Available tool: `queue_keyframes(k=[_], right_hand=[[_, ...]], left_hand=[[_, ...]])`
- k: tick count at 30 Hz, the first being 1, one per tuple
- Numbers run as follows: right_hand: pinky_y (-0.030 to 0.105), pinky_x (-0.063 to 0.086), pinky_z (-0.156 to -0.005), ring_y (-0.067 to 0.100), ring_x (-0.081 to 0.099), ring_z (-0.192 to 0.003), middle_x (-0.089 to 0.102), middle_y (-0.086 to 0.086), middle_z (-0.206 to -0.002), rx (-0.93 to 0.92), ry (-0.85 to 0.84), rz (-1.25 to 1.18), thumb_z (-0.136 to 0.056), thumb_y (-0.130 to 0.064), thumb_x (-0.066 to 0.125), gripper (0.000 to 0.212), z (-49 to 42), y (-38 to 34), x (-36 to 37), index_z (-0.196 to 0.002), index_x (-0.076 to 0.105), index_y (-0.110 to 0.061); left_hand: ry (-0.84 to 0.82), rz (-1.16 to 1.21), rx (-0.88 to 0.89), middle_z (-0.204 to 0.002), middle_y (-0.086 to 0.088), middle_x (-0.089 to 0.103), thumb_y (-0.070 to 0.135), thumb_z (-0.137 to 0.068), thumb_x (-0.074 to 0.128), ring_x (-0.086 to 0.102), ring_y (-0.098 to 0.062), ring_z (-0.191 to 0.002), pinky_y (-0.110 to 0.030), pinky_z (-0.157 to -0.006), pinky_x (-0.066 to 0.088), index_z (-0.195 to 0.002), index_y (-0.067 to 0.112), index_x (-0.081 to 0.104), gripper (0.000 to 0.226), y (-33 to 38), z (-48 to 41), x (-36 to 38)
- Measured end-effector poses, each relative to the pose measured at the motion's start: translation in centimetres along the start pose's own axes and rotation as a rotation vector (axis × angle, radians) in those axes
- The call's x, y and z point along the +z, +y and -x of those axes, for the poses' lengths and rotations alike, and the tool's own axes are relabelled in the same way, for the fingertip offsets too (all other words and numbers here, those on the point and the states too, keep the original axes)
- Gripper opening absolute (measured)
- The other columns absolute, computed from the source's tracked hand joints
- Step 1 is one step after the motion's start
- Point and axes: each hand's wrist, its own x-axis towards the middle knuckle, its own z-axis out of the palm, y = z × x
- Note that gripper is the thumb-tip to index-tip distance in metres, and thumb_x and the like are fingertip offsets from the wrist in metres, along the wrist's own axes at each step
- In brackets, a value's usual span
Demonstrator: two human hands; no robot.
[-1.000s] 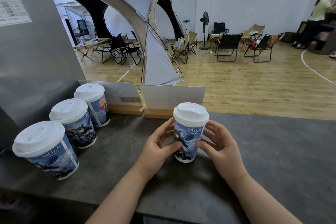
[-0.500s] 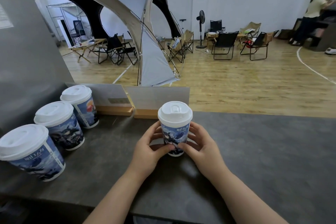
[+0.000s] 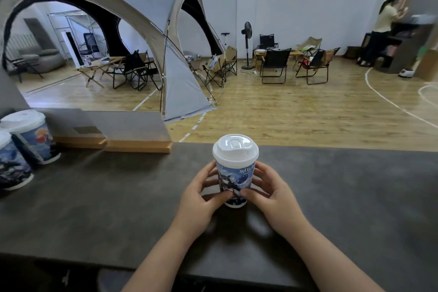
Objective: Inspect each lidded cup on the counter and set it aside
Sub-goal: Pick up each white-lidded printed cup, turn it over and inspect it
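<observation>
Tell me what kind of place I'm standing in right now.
Probably an indoor sports hall set up as a camping-style lounge or cafe: the wooden floor has painted court lines, a dome tent and folding camp chairs stand on it, and a lidded cup is held at a dark counter.

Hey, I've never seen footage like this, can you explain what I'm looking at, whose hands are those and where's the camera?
No machine here: a person wears a wide-angle camera on the head, looking forward and down, so you see their own forearms. The left hand and right hand grip a printed cup with a white lid, upright at the dark counter. Two more lidded cups stand at its left side, near two sign boards on wooden bases. Behind is a hall with a tent and folding chairs.
</observation>
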Motion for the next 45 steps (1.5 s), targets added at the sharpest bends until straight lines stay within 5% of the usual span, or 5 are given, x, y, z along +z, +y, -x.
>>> queue_keyframes(k=[14,19,24,29,45], right_hand=[[0.021,0.054,-0.087,0.009,0.066,-0.115,0.07,-0.007,-0.122,-0.043,0.129,0.081,-0.079,0.005,0.077,0.061,10.9,-2.8,-28.9,-0.127,0.057,-0.027],[0.031,0.055,-0.094,0.014,0.065,-0.118,0.069,-0.006,-0.125,-0.033,0.2,0.054,-0.077,0.003,0.078,0.063,13.5,-2.7,-35.2,-0.129,0.056,-0.025],[0.043,0.051,-0.101,0.016,0.064,-0.12,0.068,-0.006,-0.128,-0.023,0.28,0.037,-0.073,-0.01,0.081,0.064,15.9,-2.3,-39.6,-0.13,0.056,-0.028],[0.026,0.054,-0.092,0.016,0.065,-0.12,0.069,-0.005,-0.127,-0.03,0.324,0.005,-0.074,-0.005,0.077,0.065,18.3,-1.9,-43.1,-0.133,0.054,-0.02],[0.035,0.05,-0.104,0.007,0.062,-0.12,0.07,-0.011,-0.123,-0.046,0.379,0.222,-0.087,-0.005,0.074,0.05,22.1,-2.2,-47.3,-0.132,0.059,-0.021]], left_hand=[[-0.065,0.075,0.024,-0.13,0.014,0.059,0.0,-0.084,0.077,0.061,0.001,-0.115,-0.015,-0.082,0.053,-0.127,0.046,0.049,0.069,7.0,6.0,30.2],[-0.121,0.025,0.062,-0.128,0.021,0.059,0.007,-0.084,0.077,0.06,0.003,-0.115,-0.017,-0.088,0.053,-0.127,0.053,0.046,0.07,8.6,6.6,36.6],[-0.188,0.017,0.047,-0.126,0.027,0.059,0.011,-0.084,0.078,0.061,-0.001,-0.118,-0.035,-0.099,0.055,-0.129,0.056,0.047,0.071,9.2,7.2,41.5],[-0.235,0.005,0.049,-0.128,0.02,0.059,0.016,-0.08,0.079,0.061,-0.005,-0.117,-0.043,-0.099,0.054,-0.133,0.052,0.048,0.071,9.7,8.1,45.8],[-0.272,-0.02,0.036,-0.125,0.025,0.061,0.008,-0.082,0.08,0.06,-0.002,-0.117,-0.033,-0.094,0.057,-0.128,0.051,0.051,0.069,11.1,9.5,51.5]])
